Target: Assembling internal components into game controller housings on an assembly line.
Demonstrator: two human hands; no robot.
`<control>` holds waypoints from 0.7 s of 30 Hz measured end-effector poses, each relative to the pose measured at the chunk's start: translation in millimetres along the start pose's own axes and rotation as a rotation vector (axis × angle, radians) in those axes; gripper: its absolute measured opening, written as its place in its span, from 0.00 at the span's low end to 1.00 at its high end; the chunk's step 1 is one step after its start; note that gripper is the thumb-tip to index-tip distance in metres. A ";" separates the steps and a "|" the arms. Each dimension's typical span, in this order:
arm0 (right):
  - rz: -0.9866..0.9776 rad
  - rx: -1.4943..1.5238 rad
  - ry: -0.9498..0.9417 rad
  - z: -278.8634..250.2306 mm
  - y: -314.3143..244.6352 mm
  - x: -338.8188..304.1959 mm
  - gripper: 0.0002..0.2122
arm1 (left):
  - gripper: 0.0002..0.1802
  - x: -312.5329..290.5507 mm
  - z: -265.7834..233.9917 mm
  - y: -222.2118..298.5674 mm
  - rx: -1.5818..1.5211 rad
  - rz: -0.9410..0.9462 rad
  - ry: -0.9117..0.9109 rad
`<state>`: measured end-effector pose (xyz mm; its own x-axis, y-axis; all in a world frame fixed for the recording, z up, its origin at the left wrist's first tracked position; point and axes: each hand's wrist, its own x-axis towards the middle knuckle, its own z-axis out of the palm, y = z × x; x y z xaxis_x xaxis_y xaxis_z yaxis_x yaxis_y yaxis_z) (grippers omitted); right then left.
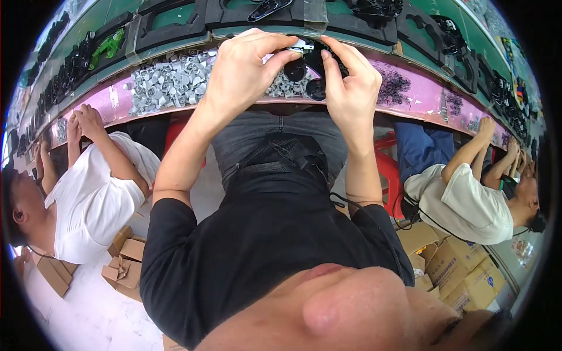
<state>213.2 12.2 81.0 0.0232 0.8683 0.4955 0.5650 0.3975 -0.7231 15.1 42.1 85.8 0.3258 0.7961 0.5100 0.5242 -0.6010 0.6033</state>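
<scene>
My left hand [243,61] is raised over the pink bench edge, with thumb and forefinger pinched on a small white plastic piece [301,45]. Facing it, my right hand [354,79] has its thumb and forefinger closed at the side of a black plastic part [315,54]. The white piece sits against this black part. Round black wheel-like discs [294,71] show below it, between my hands; whether they are joined to it, I cannot tell. Under my wrists spreads a heap of small light grey plastic parts [172,82].
Small black parts [393,88] lie in a pile right of my right hand. Black foam trays [170,26] line the green surface beyond. A co-worker in white [99,193] sits left, another in pale clothing [462,202] right. Cardboard boxes [462,269] stand behind.
</scene>
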 end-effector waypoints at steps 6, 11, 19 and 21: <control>0.100 0.107 -0.111 -11.0 -0.9 4.1 0.10 | 0.21 4.2 -5.4 -3.3 0.150 0.192 0.092; 0.129 0.157 -0.215 -22.1 0.0 15.2 0.11 | 0.17 7.6 -16.9 -7.9 -0.153 0.056 -0.221; 0.278 0.184 -0.431 -30.0 4.7 25.4 0.12 | 0.10 -1.1 -21.6 -6.4 -0.156 0.094 -0.166; 0.296 0.203 -0.451 -29.5 7.9 25.5 0.12 | 0.07 -2.8 -20.8 -3.2 -0.116 0.061 -0.171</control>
<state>242.6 28.7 102.1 -0.2231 0.9741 0.0363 0.4170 0.1290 -0.8997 -3.8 40.4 95.2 0.4879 0.7525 0.4424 0.4089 -0.6448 0.6458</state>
